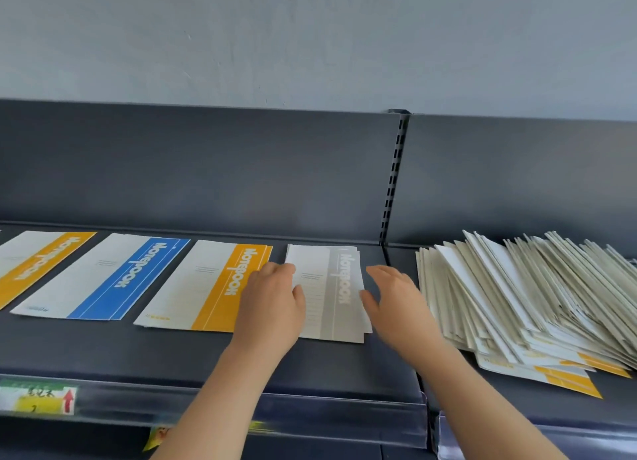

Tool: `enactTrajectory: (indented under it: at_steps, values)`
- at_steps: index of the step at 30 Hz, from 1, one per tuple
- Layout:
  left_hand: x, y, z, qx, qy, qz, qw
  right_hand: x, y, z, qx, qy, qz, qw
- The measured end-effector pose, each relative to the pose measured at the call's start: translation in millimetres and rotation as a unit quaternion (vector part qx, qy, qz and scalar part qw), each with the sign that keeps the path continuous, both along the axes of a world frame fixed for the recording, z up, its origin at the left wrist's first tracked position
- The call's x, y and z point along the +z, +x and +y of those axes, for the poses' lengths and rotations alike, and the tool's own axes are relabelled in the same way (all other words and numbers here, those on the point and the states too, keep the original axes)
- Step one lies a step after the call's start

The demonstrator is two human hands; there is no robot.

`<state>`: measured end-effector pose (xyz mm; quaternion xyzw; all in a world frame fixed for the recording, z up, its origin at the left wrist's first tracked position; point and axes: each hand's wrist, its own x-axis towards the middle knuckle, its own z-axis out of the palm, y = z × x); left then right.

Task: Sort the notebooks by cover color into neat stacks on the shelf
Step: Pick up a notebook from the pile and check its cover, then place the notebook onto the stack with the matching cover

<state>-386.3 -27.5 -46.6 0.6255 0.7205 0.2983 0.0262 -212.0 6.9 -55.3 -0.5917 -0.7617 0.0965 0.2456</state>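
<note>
head, four stacks [34, 263] [113, 277] [206, 283] [331, 287], one heap [534, 297], two hands [272, 308] [400, 304]

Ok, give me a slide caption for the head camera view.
Left hand and right hand flank the grey notebook stack on the shelf.

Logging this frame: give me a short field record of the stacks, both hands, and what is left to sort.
sorted, left to right: yellow stack, blue stack, second yellow stack, grey stack
left hand: at the grey stack's left edge, thumb on its cover
right hand: open beside its right edge
unsorted: fanned pile, far right
shelf: dark, price label on front rail
</note>
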Motion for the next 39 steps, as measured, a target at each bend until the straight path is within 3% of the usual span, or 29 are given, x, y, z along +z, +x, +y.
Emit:
enactTrajectory:
  at_steps: [10, 24, 29, 34, 39]
  values:
    - [23, 83, 0, -0.098, 0.099, -0.046, 0.989, 34, 86, -21, -0.064, 0.101, -0.004, 0.993]
    - [32, 295, 21, -0.167, 0.097, -0.041, 0.980, 47, 315, -16, -0.144, 0.113, -0.029, 0.983]
    - [32, 367, 23, -0.193, 0.093, -0.049, 0.976, 36, 404, -17, -0.207, 0.062, -0.053, 0.975]
    - [26, 418, 24, -0.210, 0.062, -0.056, 0.974, 2, 477, -6, -0.249, -0.097, -0.126, 0.955]
    - [23, 444, 25, -0.199, 0.015, -0.054, 0.978, -12, 487, -10, -0.146, -0.118, -0.022, 0.982]
